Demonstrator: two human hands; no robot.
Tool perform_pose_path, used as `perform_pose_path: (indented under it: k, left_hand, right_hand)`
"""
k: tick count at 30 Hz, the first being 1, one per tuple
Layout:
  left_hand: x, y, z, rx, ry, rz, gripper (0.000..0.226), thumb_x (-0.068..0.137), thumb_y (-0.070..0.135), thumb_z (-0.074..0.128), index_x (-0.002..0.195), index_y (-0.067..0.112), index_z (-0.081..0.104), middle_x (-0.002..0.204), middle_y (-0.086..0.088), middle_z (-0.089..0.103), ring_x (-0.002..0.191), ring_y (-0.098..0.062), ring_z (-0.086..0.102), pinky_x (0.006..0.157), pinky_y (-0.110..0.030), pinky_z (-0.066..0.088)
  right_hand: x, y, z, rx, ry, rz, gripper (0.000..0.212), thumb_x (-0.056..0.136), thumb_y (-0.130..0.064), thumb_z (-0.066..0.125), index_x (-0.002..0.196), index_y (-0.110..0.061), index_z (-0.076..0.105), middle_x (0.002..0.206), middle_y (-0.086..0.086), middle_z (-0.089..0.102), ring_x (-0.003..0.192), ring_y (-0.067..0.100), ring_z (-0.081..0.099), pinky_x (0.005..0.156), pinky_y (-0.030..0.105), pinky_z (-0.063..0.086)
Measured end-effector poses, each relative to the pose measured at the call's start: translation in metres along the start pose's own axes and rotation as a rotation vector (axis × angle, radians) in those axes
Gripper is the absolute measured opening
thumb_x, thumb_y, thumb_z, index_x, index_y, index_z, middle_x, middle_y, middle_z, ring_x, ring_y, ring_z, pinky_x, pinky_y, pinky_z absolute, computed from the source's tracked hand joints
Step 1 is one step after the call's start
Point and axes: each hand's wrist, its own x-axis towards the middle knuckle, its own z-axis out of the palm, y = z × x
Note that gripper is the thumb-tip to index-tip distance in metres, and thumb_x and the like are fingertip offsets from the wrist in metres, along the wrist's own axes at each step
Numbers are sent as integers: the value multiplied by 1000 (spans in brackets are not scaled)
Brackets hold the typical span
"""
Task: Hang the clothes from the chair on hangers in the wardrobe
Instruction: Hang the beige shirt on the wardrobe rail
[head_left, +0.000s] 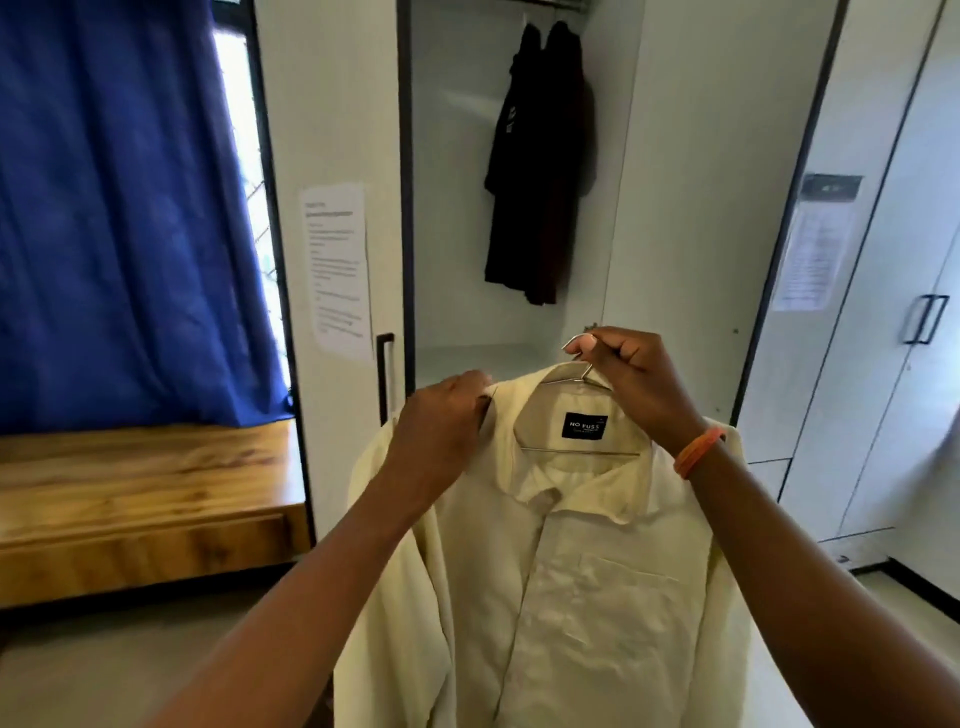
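The right hand (631, 387) grips a hanger (581, 375) carrying a cream shirt (582, 571); the left hand (441, 431) pinches its collar.

a pale cream shirt (571, 571) with a dark label inside its collar hangs on a thin metal hanger (582, 376), held up in front of the open white wardrobe (675, 208). inside the wardrobe, two dark clothes (540, 166) hang side by side from the rail up high.
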Motion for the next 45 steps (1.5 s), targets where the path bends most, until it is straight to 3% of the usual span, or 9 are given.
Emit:
perform_pose_path:
  k: [6,10,13,17,24,28,31,38,45]
  left_hand:
    - [56,-40,82,187,134,221,22,85,18,74,100,3,68,90,-15,71,80,-32,69,75,-40,57]
    - [102,-64,125,99,160,208,21,94,20,53,88,6,66,76,-10,68,66,-27,65,67,-36,57]
    - [141,-82,157,112,172,213,6,91,12,61,88,8,65,77,-9,67,67,-27,63,67,-37,55]
    - [200,-110,203,189,230,229,20,93,14,51,99,6,68,86,-10,71,77,-31,66,74,-38,52]
    - [316,-172,249,222,403,96,17,80,-4,59,91,2,69,84,-14,70,75,-33,64,76,-36,43]
    - [371,-211,252,278,400,17,17,82,-2,55,88,5,70,81,-12,69,74,-32,62,70,-36,45]
    - [408,-242,251,255,328,-40,26,85,8,45,87,9,71,80,-10,69,73,-31,63,64,-37,48]
    - [497,-304,253,284,355,-72,21,93,3,53,94,7,73,87,-13,71,79,-30,65,66,-34,46]
    - [593,-366,266,297,525,-500,32,96,25,54,119,4,60,126,-21,53,116,-43,50,92,-50,46]
  right_hand:
    - [56,49,-8,-110,117,3,20,100,-17,57,95,-12,76,96,-3,75,91,10,70,81,21,54]
    - [95,86,-12,-168,154,-2,20,100,-21,58,97,-15,77,95,-8,74,91,1,69,79,15,52]
    - [136,117,-17,-159,189,-9,19,99,-23,60,97,-16,78,92,-12,74,88,-3,68,76,13,51]
    - [195,164,-26,-122,226,-45,18,97,-26,64,94,-16,79,79,-7,73,69,-3,61,60,13,45]
    - [299,252,-66,-364,80,-160,35,100,-39,53,69,-27,63,63,-7,60,58,8,53,58,27,42]
    - [350,289,-85,-768,135,-206,46,97,-57,41,91,-22,70,81,5,70,76,29,65,64,36,50]
    - [387,299,-82,-916,130,-214,46,99,-56,41,96,-17,65,84,11,68,79,35,64,61,32,38]
    - [483,302,-51,-897,269,-319,37,104,-41,42,100,-14,68,89,9,70,68,21,53,60,24,30]
    - [605,268,-1,-978,361,-390,31,101,-39,50,103,-15,69,102,17,67,92,40,64,70,36,44]
